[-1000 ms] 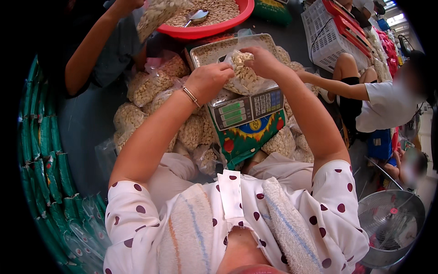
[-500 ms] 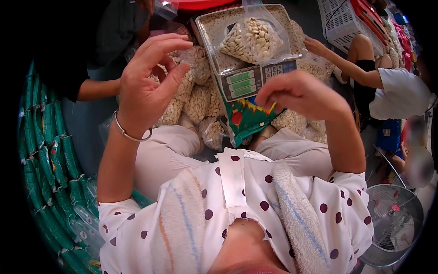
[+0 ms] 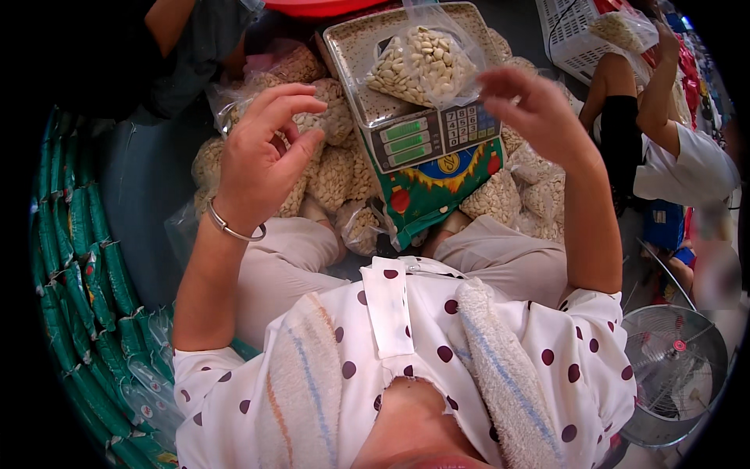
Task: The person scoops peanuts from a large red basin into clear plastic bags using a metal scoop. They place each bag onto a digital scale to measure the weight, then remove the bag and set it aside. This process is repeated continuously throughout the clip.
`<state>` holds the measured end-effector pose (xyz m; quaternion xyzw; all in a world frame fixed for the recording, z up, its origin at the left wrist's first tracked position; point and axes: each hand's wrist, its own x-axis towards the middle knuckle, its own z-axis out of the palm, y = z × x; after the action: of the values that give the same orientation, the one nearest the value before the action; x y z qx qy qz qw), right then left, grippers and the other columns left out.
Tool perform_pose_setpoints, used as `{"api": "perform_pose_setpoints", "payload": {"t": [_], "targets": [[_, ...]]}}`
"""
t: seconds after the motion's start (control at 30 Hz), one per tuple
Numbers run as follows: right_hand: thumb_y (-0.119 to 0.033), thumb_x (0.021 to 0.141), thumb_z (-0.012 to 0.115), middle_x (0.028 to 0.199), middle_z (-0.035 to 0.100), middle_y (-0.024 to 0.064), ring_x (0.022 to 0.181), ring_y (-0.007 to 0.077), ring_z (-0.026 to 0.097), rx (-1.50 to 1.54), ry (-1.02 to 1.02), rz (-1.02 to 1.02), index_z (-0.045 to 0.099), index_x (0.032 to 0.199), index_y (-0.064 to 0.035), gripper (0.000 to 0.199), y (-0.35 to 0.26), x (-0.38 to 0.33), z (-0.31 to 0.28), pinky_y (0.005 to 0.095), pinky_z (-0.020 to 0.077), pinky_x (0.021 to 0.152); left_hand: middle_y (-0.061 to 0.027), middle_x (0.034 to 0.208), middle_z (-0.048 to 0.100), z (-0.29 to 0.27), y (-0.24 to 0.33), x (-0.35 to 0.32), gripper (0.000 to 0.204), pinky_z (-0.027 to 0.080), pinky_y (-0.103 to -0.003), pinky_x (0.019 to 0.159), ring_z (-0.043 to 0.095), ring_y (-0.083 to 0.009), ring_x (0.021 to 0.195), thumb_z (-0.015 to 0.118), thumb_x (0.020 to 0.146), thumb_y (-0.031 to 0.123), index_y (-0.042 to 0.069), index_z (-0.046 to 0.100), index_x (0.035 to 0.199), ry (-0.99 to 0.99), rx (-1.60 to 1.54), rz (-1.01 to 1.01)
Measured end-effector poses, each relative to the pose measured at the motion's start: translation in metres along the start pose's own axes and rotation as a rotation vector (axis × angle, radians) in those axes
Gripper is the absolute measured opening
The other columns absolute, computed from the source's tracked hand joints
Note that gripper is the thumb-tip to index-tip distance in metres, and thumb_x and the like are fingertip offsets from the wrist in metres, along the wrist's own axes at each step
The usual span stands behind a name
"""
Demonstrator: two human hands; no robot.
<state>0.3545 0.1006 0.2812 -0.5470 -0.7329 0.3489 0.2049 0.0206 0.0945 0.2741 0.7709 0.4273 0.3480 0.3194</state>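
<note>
Clear bag of pale seeds (image 3: 422,64) rests on the scale's metal pan (image 3: 351,47), between and beyond both raised hands. Left hand (image 3: 262,160) and right hand (image 3: 531,109) hover apart from it, fingers loosely spread, grasping nothing. Bag top stands unsealed, upright.

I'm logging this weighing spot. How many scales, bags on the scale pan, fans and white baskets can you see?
Scale: 1
Bag of nuts on the scale pan: 1
Fan: 1
White basket: 1
Total: 4
</note>
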Motion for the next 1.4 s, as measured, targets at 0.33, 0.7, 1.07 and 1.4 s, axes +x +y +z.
{"api": "perform_pose_setpoints", "payload": {"t": [0.33, 0.7, 1.07, 1.4], "targets": [[-0.044, 0.073, 0.074, 0.119, 0.057, 0.0211, 0.109, 0.0296, 0.058, -0.771, 0.61, 0.132, 0.049, 0.13, -0.0062, 0.073, 0.037, 0.128, 0.047, 0.038, 0.0468, 0.089, -0.0059, 0.114, 0.058, 0.024, -0.002, 0.015, 0.024, 0.044, -0.02, 0.058, 0.052, -0.008, 0.067, 0.065, 0.077, -0.001, 0.005, 0.063, 0.1, -0.095, 0.072, 0.018], [-0.015, 0.084, 0.066, 0.064, 0.056, -0.0019, 0.057, 0.0058, 0.047, -0.083, 0.449, 0.187, 0.067, 0.093, -0.0026, 0.015, 0.102, 0.098, -0.065, 0.0234, 0.038, 0.051, -0.0074, 0.113, 0.058, 0.017, -0.026, 0.019, 0.024, 0.047, -0.022, 0.059, 0.053, -0.0097, 0.064, 0.066, 0.077, -0.001, 0.004, 0.062, 0.101, -0.025, 0.093, -0.077], [-0.02, 0.085, 0.066, 0.062, 0.052, -0.0022, 0.055, 0.0061, 0.045, 0.027, 0.516, 0.338, 0.064, 0.091, -0.0002, 0.021, 0.217, 0.07, -0.168, 0.0235, 0.0378, 0.05, -0.0059, 0.113, 0.057, 0.011, -0.064, 0.037, 0.024, 0.047, -0.02, 0.063, 0.053, -0.0076, 0.07, 0.064, 0.079, 0.0, 0.004, 0.062, 0.102, 0.004, 0.172, -0.221], [-0.011, 0.081, 0.057, 0.107, 0.065, 0.0134, 0.095, 0.0284, 0.062, -0.504, 0.412, 0.719, 0.061, 0.112, -0.0037, 0.033, 0.496, 0.014, -0.111, 0.037, 0.0462, 0.084, -0.0112, 0.123, 0.052, -0.054, -0.165, 0.038, 0.049, 0.046, -0.037, 0.089, 0.056, -0.0294, 0.105, 0.068, 0.077, 0.026, 0.011, 0.053, 0.121, -0.071, 0.752, -0.529]]}}
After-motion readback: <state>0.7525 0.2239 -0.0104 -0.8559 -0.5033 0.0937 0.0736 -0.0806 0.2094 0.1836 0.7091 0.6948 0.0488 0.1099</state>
